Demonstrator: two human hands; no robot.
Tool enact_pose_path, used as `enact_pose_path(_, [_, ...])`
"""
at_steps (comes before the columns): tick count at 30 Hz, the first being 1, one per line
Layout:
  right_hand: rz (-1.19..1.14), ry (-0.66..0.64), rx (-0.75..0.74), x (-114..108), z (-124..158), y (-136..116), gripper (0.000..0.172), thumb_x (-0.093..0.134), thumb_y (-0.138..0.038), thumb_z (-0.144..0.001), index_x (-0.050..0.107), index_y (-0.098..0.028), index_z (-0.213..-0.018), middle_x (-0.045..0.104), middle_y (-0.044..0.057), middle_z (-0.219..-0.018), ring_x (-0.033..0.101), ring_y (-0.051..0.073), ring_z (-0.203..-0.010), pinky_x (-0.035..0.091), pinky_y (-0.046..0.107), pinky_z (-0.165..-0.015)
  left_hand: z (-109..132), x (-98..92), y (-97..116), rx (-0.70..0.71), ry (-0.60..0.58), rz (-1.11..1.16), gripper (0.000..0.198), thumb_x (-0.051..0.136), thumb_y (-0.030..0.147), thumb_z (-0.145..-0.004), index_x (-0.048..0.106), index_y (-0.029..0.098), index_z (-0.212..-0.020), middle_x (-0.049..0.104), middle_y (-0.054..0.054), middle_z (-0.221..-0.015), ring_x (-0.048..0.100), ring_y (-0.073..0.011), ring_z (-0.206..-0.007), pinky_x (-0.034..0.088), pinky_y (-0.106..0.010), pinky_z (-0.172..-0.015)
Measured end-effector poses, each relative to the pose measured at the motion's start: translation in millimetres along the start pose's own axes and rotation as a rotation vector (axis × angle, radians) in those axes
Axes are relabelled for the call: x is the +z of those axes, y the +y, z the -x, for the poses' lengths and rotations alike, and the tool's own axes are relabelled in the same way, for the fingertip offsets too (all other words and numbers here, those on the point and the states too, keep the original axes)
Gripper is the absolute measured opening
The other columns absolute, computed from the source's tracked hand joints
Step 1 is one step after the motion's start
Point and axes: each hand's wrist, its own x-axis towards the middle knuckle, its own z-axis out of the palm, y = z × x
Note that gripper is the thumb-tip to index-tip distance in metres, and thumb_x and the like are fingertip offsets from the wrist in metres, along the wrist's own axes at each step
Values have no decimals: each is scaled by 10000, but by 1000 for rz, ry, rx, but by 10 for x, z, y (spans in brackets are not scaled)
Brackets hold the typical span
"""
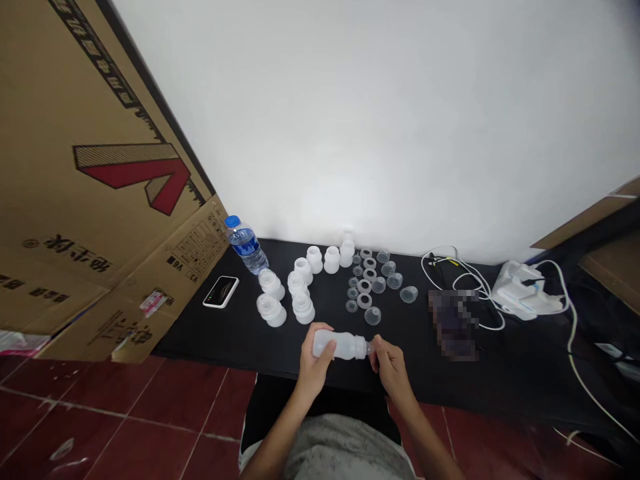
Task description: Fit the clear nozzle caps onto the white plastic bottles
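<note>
A milky white baby bottle [345,345] lies sideways above the table's front edge, its neck pointing right. My left hand [314,360] is wrapped around its base end, thumb across the side. With fingertips pinched together, my right hand [391,365] grips the small translucent teat [371,348] at the neck end; the fingers partly hide it. Just beyond the hands stand several white wide-necked bottle parts [271,311]. To their right are columns of small clear discs [352,306], pale flat rings [365,301] and clear dome-shaped caps [373,316].
A water bottle [247,250] and a white-edged phone [221,292] are at the left, beside a large cardboard box [100,200]. On the right lie white cables [493,313], a white power adapter [523,290] and a blurred dark object [454,327]. A white wall rises behind the black table.
</note>
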Motion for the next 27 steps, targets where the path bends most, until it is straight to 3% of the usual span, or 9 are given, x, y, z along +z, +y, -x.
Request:
enact_pose_path(4, [-68, -3, -8, -9, 20, -4, 534, 551, -679, -1072, 652, -221, -818, 545, -19, -665, 489, 160, -589, 384, 283, -586, -6, 4, -5, 1, 15, 33, 473, 754, 633, -924, 658, 213, -1118, 624, 1, -839, 598, -151, -661, 509, -232, -557])
enact_pose_path(6, [-39, -14, 2, -15, 28, -9, 485, 618, -626, -1063, 613, -227, -788, 524, -29, -662, 488, 157, -602, 383, 278, -598, -12, 8, -2, 3, 25, 33, 472, 761, 631, -919, 659, 212, -1111, 626, 1, -834, 598, -150, -657, 504, -228, -548])
enact_pose_path(9, [33, -7, 1, -19, 27, 27, 601, 551, -595, -1105, 510, -229, -631, 477, -28, -580, 465, 149, -557, 366, 286, -581, -14, 13, -2, 3, 30, 26, 465, 771, 619, -915, 664, 211, -1111, 634, -2, -842, 605, -150, -666, 514, -229, -558])
enact_pose_path(11, [14, 11, -16, -19, 19, 65, 574, 525, -589, -1116, 585, -224, -677, 508, -24, -582, 480, 149, -538, 382, 286, -569, -10, 16, -5, 2, 30, 34, 472, 769, 626, -913, 663, 211, -1112, 632, -2, -839, 608, -151, -665, 513, -229, -554])
enact_pose_path(14, [-94, -7, -74, -19, 3, 81, 384, 697, -587, -1022, 738, -238, -1177, 724, 41, -900, 618, 181, -672, 483, 287, -606, -6, 16, -7, 4, 24, 36, 477, 755, 634, -922, 657, 211, -1119, 633, -6, -856, 614, -154, -673, 510, -230, -550])
enact_pose_path(16, [-105, -60, -91, -17, 0, 54, 553, 836, -534, -927, 685, -276, -1392, 755, 91, -1171, 694, 226, -866, 556, 311, -708, -8, 11, -1, 9, 8, 15, 476, 752, 631, -927, 653, 213, -1131, 641, -14, -893, 623, -158, -695, 519, -237, -566])
enact_pose_path(18, [-67, -101, -71, -13, 6, 12, 482, 874, -479, -905, 743, -276, -1322, 766, 92, -1186, 710, 255, -976, 576, 332, -804, -16, -1, 11, 8, -17, -18, 464, 744, 623, -937, 650, 216, -1138, 645, -13, -905, 625, -160, -702, 525, -245, -587])
enact_pose_path(21, [-34, -117, -12, -11, 24, -37, 298, 820, -495, -954, 801, -242, -1110, 775, 59, -979, 708, 239, -877, 567, 325, -783, -25, -30, 38, 24, -51, -97, 410, 706, 599, -976, 659, 215, -1115, 647, -7, -878, 619, -161, -700, 519, -257, -626])
enact_pose_path(27, [-101, -151, 75, -43, 16, -58, 379, 780, -584, -965, 784, -208, -1010, 726, 34, -846, 641, 186, -690, 521, 288, -647, 21, -55, 62, 191, -67, -243, 327, 686, 515, -1004, 673, 210, -1121, 693, -52, -1004, 665, -193, -825, 533, -287, -732])
